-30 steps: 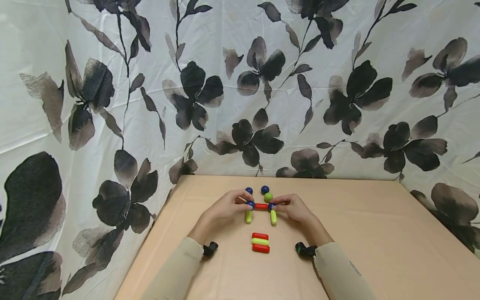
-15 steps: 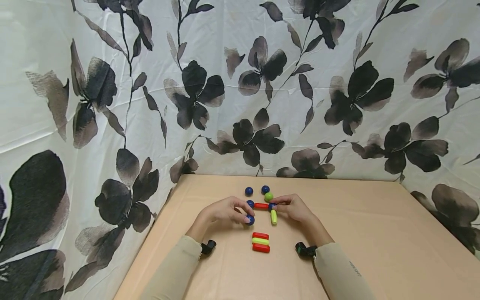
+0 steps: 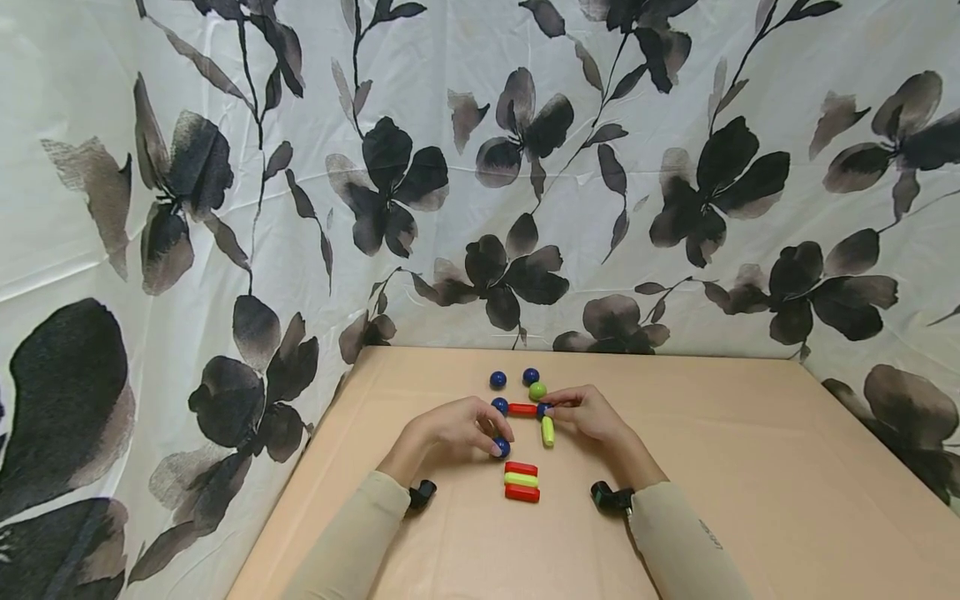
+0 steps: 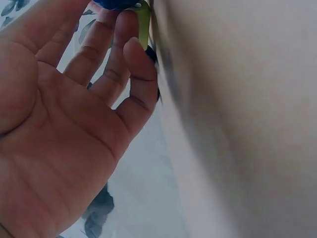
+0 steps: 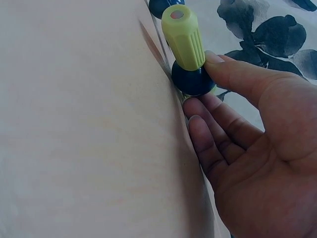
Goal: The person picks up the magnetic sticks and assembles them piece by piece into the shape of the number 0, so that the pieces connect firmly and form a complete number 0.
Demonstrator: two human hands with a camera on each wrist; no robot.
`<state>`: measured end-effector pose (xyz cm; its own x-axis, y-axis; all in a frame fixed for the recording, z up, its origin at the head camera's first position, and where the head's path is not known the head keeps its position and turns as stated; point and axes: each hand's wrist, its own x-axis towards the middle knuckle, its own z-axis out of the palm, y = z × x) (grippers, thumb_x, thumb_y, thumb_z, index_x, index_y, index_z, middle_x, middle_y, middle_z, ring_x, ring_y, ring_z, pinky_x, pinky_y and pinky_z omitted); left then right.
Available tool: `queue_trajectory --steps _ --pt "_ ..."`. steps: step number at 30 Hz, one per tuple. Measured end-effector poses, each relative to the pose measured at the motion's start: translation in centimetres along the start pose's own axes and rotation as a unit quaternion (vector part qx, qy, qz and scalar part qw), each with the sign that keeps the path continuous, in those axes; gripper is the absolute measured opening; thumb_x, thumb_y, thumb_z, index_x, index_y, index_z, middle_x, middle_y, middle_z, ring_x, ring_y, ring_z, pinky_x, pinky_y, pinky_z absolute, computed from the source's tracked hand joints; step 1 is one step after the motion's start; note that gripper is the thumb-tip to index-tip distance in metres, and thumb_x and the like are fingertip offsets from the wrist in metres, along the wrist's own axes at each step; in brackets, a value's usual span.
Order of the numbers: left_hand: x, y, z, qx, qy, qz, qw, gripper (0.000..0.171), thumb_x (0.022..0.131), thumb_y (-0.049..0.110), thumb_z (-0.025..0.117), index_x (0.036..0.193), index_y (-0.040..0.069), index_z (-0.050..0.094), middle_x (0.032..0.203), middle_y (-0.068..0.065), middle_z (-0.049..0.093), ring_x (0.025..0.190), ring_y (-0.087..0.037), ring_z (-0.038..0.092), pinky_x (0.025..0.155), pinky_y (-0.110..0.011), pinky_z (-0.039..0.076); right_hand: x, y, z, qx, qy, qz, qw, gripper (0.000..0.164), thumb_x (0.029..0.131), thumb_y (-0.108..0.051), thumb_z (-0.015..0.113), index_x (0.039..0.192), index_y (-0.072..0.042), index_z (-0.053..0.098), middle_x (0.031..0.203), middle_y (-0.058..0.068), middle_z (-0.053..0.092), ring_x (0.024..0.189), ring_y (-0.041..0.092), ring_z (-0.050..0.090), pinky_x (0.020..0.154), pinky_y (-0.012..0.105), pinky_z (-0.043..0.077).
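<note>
In the head view, my left hand (image 3: pixel 467 425) pinches a blue ball (image 3: pixel 502 447). A yellow-green rod (image 4: pixel 143 25) shows right beside this ball in the left wrist view; the head view hides it behind the hand and ball. My right hand (image 3: pixel 588 412) pinches another blue ball (image 5: pixel 190 83) between thumb and fingers, at the right end of a red rod (image 3: pixel 522 409). From that ball a ribbed yellow-green rod (image 3: pixel 548 432) points toward me. At the red rod's left end sits a further blue ball (image 3: pixel 499 406).
Beyond the assembly lie a green ball (image 3: pixel 537 390) and two blue balls, one at left (image 3: pixel 498 380) and one at right (image 3: pixel 531 376). Nearer me, two red rods and a yellow-green rod (image 3: pixel 521 479) lie side by side on the tan table (image 3: pixel 750 500). A floral cloth (image 3: pixel 600 208) hangs behind.
My left hand has moved toward me from the red rod's left end, and a blue ball now shows in its fingers over the left yellow-green rod's place. The right hand holds still.
</note>
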<state>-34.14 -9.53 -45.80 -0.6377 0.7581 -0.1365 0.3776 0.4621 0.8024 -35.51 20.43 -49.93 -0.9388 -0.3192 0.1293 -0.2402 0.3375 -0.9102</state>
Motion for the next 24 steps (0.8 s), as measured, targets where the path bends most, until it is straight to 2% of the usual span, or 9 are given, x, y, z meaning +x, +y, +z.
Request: queue_trajectory --steps 5,9,12,18,24 --pt "0.0 0.7 0.1 0.025 -0.005 0.004 0.9997 0.019 0.090 0.011 0.082 0.107 0.018 0.082 0.101 0.004 0.077 0.093 -0.019 0.063 0.088 -0.036 0.046 0.1 0.1 0.0 0.000 -0.001 -0.003 1.000 0.026 0.091 -0.004 0.078 0.118 -0.001 0.078 0.122 0.020 0.075 0.095 0.015 0.066 0.078 0.019 0.053" --pt "0.0 1.0 0.2 0.060 -0.004 0.001 0.9982 0.020 0.088 0.016 0.084 0.107 0.021 0.082 0.104 0.009 0.074 0.099 -0.019 0.062 0.091 -0.036 0.047 0.1 0.1 0.0 0.000 -0.001 0.001 1.000 0.027 0.091 -0.005 0.078 0.118 0.000 0.077 0.122 0.020 0.075 0.097 0.017 0.067 0.079 0.019 0.053" --pt "0.1 1.2 0.4 0.078 0.000 -0.013 0.9969 0.021 0.087 0.018 0.086 0.107 0.023 0.082 0.106 0.012 0.074 0.100 -0.017 0.063 0.092 -0.035 0.048 0.1 0.1 0.0 0.001 -0.001 0.004 1.000 0.028 0.092 -0.005 0.078 0.119 0.000 0.077 0.124 0.020 0.074 0.099 0.017 0.067 0.079 0.018 0.053" --pt "0.0 1.9 0.4 0.074 0.007 -0.043 0.9963 0.022 0.085 0.017 0.087 0.105 0.025 0.082 0.105 0.013 0.074 0.101 -0.019 0.064 0.092 -0.039 0.048 0.1 -0.1 -0.1 -0.001 0.001 -0.001 1.000 0.026 0.093 -0.006 0.077 0.118 0.000 0.077 0.123 0.020 0.074 0.097 0.018 0.066 0.078 0.019 0.053" --pt "-0.1 1.7 0.3 0.064 0.007 -0.042 0.9971 0.021 0.084 0.012 0.087 0.102 0.023 0.082 0.100 0.010 0.074 0.098 -0.022 0.067 0.090 -0.039 0.050 0.1 0.0 0.0 0.000 -0.002 0.002 1.000 0.027 0.092 -0.006 0.078 0.119 0.000 0.077 0.122 0.020 0.075 0.094 0.016 0.067 0.078 0.019 0.053"
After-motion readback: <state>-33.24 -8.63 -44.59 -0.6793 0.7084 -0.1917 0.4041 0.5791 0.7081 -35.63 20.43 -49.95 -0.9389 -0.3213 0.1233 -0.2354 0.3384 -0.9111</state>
